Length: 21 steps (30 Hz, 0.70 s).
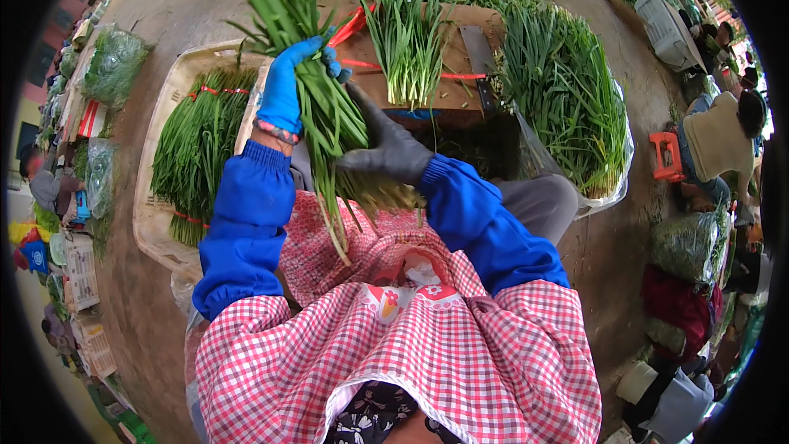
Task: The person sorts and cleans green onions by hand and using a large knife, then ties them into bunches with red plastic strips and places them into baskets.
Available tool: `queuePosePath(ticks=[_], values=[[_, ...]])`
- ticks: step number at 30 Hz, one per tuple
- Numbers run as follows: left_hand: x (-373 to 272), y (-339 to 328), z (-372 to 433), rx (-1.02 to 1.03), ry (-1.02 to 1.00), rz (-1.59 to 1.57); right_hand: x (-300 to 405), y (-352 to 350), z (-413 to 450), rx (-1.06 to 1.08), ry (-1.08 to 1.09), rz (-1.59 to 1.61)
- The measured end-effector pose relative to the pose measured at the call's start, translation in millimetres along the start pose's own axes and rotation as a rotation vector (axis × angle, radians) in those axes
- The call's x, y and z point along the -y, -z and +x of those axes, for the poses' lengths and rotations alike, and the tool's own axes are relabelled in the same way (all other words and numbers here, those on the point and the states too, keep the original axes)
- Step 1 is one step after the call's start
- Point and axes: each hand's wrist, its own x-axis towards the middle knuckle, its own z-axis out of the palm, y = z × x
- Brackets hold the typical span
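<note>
My left hand (290,77), in a blue glove, is closed around a thick bunch of long green leafy stalks (336,114), which look like garlic chives. The bunch hangs at a slant over my checked apron, leaf tips at the top and loose stalk ends trailing below. Against its right side is my right hand (391,145) in a dark grey glove, thumb and fingers spread wide. Some stalks below it are blurred. Ahead, a smaller bunch (407,49) lies on a brown board (459,95) across a red tie strip (462,76).
A cleaver (476,52) rests at the board's right side. Beyond it stands a plastic-lined heap of loose greens (567,98). On my left, a pale plastic crate (145,222) holds tied bundles (197,142). A person (718,135) sits by a red stool (666,157) at far right.
</note>
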Motion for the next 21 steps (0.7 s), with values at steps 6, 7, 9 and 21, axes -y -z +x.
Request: queuePosePath(ticks=[6, 7, 9, 21], values=[[25.6, -3.8, 62.8, -0.184, 0.0, 0.138, -32.9, -13.4, 34.5, -0.31, -0.089, 0.438], [30.2, -11.4, 67.7, -0.222, -0.011, 0.163, -35.0, -11.6, 35.4, -0.366, -0.071, 0.484], [31.9, -27.2, 83.2, -0.155, 0.045, 0.197, -32.6, 6.8, 40.0, -0.446, -0.251, 0.624], [32.9, 0.6, 152.6, 0.072, 0.103, 0.486, -23.5, 173.2, 74.5, -0.635, -0.501, 0.245]])
